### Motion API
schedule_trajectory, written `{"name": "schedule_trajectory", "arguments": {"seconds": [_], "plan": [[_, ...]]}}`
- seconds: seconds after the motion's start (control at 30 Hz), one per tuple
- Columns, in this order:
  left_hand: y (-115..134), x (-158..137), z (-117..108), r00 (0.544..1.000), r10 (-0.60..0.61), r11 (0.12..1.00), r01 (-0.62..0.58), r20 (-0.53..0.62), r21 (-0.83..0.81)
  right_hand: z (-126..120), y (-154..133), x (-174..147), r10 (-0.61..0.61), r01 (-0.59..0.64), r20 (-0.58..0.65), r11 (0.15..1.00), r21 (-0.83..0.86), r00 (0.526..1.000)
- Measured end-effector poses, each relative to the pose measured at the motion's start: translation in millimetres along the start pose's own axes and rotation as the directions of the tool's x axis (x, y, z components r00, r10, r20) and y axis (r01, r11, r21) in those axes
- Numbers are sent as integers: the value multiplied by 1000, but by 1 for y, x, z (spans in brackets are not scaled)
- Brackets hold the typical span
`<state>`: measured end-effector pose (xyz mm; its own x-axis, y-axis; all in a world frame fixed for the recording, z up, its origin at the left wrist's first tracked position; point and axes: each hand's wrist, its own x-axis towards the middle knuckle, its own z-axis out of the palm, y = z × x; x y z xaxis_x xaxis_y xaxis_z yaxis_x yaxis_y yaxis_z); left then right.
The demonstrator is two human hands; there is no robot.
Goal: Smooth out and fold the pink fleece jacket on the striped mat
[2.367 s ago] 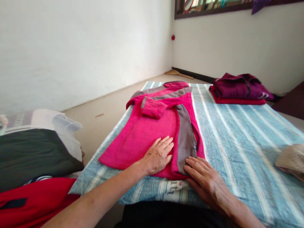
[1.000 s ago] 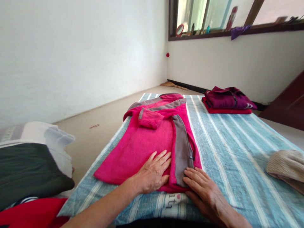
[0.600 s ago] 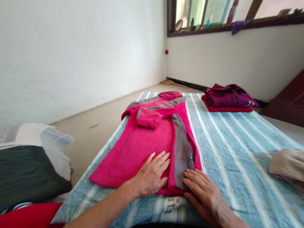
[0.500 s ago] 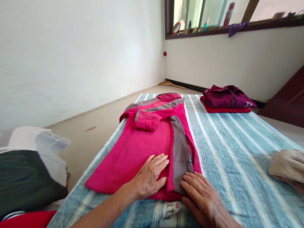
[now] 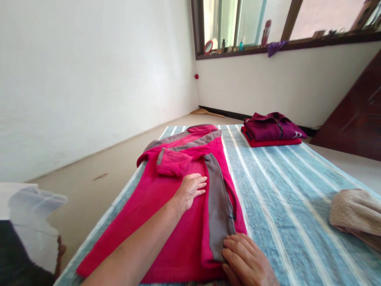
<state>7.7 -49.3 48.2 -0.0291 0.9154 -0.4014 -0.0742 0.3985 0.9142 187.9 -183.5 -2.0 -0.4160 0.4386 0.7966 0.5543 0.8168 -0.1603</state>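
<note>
A pink fleece jacket (image 5: 175, 222) with grey panels lies spread on the striped bed cover, its collar at the far end. A sleeve end (image 5: 172, 162) is folded across its upper part. The jacket's right side is turned inward as a long strip with a grey panel (image 5: 219, 214) and a zip on top. My left hand (image 5: 192, 191) rests on the pink cloth just left of this strip, fingers stretched toward its edge. My right hand (image 5: 248, 260) lies on the strip's lower right corner near the hem, fingers extended and close together; its thumb is partly hidden.
Folded purple and red clothes (image 5: 272, 129) are stacked at the far right of the blue striped cover (image 5: 268, 178). A beige knitted item (image 5: 355, 212) lies at the right edge. White and dark cloth (image 5: 32, 226) sits at the left. Walls and a window sill (image 5: 253, 51) stand beyond.
My left hand has slid forward along the jacket, away from the hem. My right hand stays at the lower right corner. The view has shifted slightly, and the jacket keeps its folded shape.
</note>
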Motion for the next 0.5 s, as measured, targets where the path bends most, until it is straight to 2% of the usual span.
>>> {"name": "schedule_trajectory", "arguments": {"seconds": [0.07,0.2,0.37,0.5], "plan": [[5,15,5,997,-70,996,69,-12,-59,2,2,1,-7,8,-78,1000,5,997],[9,44,11,991,-126,991,124,-51,-41,1,4,3,38,-37,-197,999,6,980],[8,63,23,996,-68,994,62,-60,-93,-8,4,6,87,-85,-203,996,16,975],[9,65,32,997,-74,973,79,35,-216,-11,4,7,128,-127,-220,992,15,967]]}}
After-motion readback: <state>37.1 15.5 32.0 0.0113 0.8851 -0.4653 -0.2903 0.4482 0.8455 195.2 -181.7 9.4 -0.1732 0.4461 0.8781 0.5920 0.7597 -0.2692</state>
